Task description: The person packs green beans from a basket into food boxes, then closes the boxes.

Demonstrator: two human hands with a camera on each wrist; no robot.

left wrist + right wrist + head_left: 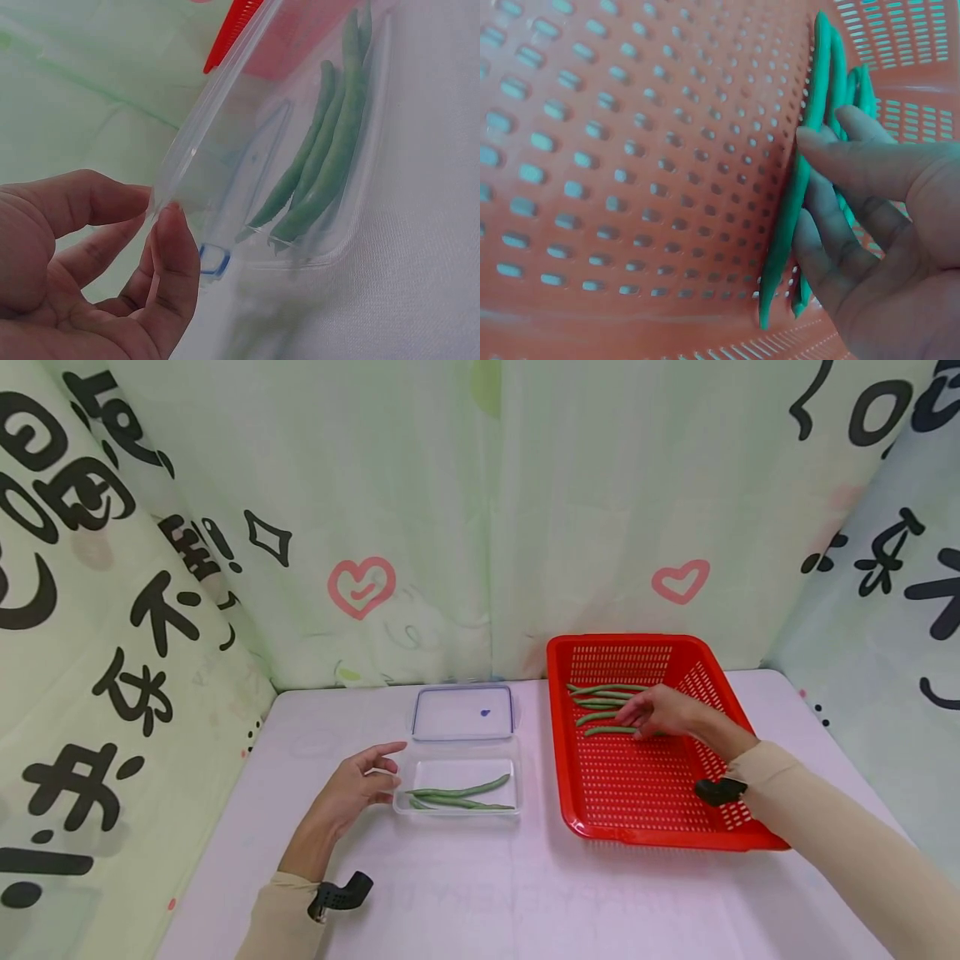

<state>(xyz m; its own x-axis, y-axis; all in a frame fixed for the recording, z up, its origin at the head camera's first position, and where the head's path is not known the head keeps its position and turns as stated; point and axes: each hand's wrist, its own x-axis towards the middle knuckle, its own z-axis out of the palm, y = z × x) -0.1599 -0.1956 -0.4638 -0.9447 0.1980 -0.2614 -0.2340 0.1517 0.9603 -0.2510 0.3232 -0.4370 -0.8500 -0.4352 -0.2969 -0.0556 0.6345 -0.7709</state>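
Observation:
In the head view my left hand (358,787) is at the left end of a clear plastic container (517,777). The left wrist view shows its thumb and a fingertip pinching the container's rim. A few green beans (330,157) lie lengthwise inside. My right hand (660,710) reaches into a red plastic basket (637,810). Seen from the right wrist, its thumb and fingertips pinch a long green bean (784,225) near the basket floor. Several more green beans (600,702) lie side by side there, partly hidden behind the fingers.
A clear lid with a blue-edged seal (465,714) lies flat behind the container. Everything stands on a white-covered table (450,893). Printed curtains (487,527) rise along the back and both sides. The basket's raised walls surround the right hand.

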